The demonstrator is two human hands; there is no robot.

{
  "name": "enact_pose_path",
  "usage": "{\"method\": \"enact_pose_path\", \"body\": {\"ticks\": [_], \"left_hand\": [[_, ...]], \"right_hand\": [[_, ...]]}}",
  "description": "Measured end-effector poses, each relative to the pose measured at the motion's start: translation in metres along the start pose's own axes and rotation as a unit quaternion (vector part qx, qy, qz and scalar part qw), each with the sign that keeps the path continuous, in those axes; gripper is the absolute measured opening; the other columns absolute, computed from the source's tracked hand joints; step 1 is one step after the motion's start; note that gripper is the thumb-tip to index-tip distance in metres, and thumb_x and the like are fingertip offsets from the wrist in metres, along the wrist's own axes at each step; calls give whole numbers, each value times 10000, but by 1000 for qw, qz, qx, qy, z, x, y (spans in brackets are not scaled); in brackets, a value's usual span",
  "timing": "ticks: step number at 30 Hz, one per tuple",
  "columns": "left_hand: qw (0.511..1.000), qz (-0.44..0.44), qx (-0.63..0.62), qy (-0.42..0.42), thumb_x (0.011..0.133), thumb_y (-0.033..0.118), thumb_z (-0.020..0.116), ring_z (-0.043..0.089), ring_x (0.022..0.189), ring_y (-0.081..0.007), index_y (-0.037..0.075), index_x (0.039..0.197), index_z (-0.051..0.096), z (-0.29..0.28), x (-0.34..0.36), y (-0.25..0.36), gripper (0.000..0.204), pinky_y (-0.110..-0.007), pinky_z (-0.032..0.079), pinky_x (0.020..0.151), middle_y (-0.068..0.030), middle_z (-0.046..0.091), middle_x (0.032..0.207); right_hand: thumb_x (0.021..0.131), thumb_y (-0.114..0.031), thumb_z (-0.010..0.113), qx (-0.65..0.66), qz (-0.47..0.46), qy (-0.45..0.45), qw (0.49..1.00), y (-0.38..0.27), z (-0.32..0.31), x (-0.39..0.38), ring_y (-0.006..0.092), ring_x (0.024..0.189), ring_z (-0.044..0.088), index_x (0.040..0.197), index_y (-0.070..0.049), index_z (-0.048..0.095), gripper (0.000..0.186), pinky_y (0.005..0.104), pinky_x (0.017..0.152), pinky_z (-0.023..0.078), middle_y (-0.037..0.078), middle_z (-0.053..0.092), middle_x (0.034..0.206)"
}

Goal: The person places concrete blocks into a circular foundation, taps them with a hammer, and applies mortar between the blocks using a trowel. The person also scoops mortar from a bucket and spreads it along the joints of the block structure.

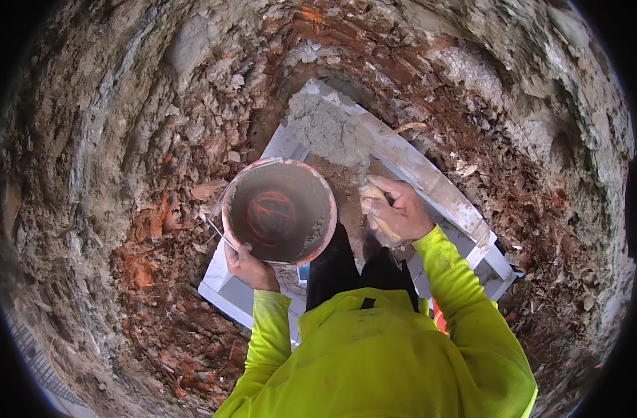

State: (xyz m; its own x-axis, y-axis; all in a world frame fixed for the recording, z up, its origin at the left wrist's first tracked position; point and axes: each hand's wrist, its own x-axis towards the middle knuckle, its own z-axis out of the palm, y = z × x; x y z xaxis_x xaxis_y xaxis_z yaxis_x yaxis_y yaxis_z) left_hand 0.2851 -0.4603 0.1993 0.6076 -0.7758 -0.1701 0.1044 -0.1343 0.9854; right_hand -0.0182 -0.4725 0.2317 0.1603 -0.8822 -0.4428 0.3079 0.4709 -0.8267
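Note:
My left hand [250, 268] is closed on the near left rim of a round bucket [280, 212], which is tipped so that its inside faces up at me. Grey mortar coats the bucket's wall, and reddish streaks show at its bottom. My right hand [400, 211] is wrapped around the pale wooden handle of a trowel [381, 216]. Its blade is hard to tell apart from the mortar beyond. A heap of wet grey mortar [325, 129] lies in the far corner of a pale angular frame [430, 174], ahead of both hands.
Rough walls of broken rock and reddish earth [179, 230] surround me closely. My dark-clad legs [360, 268] stand inside the frame, between bucket and trowel. A curved brownish strip [406, 128] lies at the frame's far right edge. Metal mesh [36, 359] shows at lower left.

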Motion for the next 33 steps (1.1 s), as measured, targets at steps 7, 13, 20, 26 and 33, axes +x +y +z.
{"method": "enact_pose_path", "body": {"ticks": [7, 13, 20, 26, 33], "left_hand": [[993, -55, 94, 42, 735, -57, 439, 615, 1041, -219, -78, 1257, 563, -37, 34, -51, 537, -327, 485, 924, -145, 626, 1186], [987, -69, 120, 76, 735, -41, 454, 615, 977, -190, -73, 1207, 596, -48, 53, -51, 494, -313, 485, 888, -119, 641, 1130], [980, -46, 182, 67, 734, -36, 455, 619, 943, -168, -63, 1160, 624, -45, 68, -57, 459, -308, 495, 852, -92, 657, 1078], [985, -85, 140, 55, 736, -45, 452, 622, 940, -169, -62, 1160, 632, -42, 77, -64, 461, -306, 495, 854, -95, 660, 1093], [983, -88, 142, 80, 736, -70, 450, 619, 936, -156, -56, 1146, 638, -50, 76, -65, 452, -296, 495, 845, -84, 663, 1076]], "right_hand": [[848, -174, 648, -538, -99, 192, 815, 130, -118, 217, 443, 906, 635, 1198, 0, 579, 397, 445, 785, 524, 289, 643, 1021], [861, -224, 604, -589, -22, 133, 797, 201, -117, 228, 462, 959, 623, 1275, -17, 535, 468, 489, 855, 505, 293, 643, 1028], [876, -203, 578, -581, -43, 146, 800, 189, -158, 286, 470, 857, 629, 1184, -23, 561, 357, 516, 769, 518, 298, 641, 980], [882, -227, 566, -558, -65, 148, 814, 192, -117, 332, 465, 856, 634, 1164, -42, 563, 337, 511, 773, 520, 275, 654, 904], [904, -242, 547, -493, -103, 19, 864, 201, -48, 317, 461, 824, 642, 1153, -17, 543, 336, 512, 758, 526, 265, 662, 878]]}}
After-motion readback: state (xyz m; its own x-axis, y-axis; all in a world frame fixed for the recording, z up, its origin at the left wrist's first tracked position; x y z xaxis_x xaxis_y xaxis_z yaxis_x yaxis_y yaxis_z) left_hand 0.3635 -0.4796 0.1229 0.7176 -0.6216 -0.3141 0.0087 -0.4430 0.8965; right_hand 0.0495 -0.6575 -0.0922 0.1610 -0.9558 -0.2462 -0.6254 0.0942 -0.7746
